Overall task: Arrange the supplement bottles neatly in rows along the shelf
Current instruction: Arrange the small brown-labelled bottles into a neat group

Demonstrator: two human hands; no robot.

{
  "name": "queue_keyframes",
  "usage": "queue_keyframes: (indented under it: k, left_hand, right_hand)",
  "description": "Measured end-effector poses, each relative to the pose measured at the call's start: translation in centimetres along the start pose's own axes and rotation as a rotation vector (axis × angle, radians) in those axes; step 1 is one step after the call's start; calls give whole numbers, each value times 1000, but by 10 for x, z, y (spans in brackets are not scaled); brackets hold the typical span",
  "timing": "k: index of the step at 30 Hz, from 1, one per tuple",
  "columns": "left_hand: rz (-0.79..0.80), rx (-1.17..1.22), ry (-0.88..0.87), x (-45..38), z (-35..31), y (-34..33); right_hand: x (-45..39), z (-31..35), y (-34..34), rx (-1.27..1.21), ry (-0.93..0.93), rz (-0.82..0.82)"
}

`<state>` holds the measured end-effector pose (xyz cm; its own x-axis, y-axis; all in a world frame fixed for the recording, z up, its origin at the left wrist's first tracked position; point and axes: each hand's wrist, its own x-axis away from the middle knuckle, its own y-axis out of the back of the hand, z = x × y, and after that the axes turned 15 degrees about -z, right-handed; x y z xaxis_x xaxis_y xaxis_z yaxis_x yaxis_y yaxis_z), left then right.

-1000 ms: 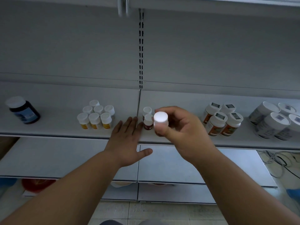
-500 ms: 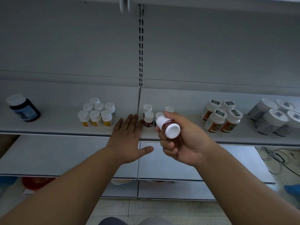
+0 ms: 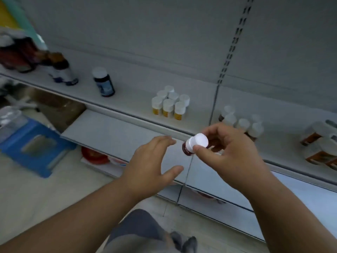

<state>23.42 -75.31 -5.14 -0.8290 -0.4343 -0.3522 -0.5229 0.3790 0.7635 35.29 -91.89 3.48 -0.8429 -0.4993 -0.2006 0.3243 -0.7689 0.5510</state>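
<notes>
My right hand [image 3: 229,154] pinches a small dark-red bottle with a white cap [image 3: 196,143], held off the shelf with its cap towards me. My left hand [image 3: 151,161] hovers just left of it, fingers spread, holding nothing. On the grey shelf [image 3: 131,103] behind stand several yellow-labelled white-capped bottles [image 3: 169,105] in a tidy group. Right of the shelf seam, a few small red white-capped bottles [image 3: 242,125] stand partly hidden by my right hand. Orange-labelled bottles [image 3: 319,145] show at the right edge.
A dark blue bottle [image 3: 104,82] and brown bottles [image 3: 60,70] stand farther left on the shelf. Blue packs [image 3: 31,143] lie on the floor at left. A lower shelf [image 3: 109,132] juts out below my hands.
The view has swung left and tilted. My right hand pulled the red bottle away from the shelf. My left hand left the shelf edge and now hovers beside the bottle.
</notes>
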Motion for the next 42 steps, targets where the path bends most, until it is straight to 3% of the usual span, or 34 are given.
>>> queue_keyframes:
  k: [7,12,18,25,34,42]
  left_hand:
    - [8,-124,241,44,58,79]
    - [-117,-113,384,74,121,135]
    - [-265,-174,508,128,243,235]
    - [-369,-328,653,178,388,373]
    - [-432,-299,762,120,574,415]
    - [-388,-342,786,43,739,463]
  right_hand:
    - [7,45,-111,-32,206,222]
    - [8,109,-193,12,356,369]
    - [20,208,-345,18,532,521]
    - [46,333,-527,-67,552,689]
    - [-37,395,-720,-89,579,729]
    - [-126,453,-870,-25,557,729]
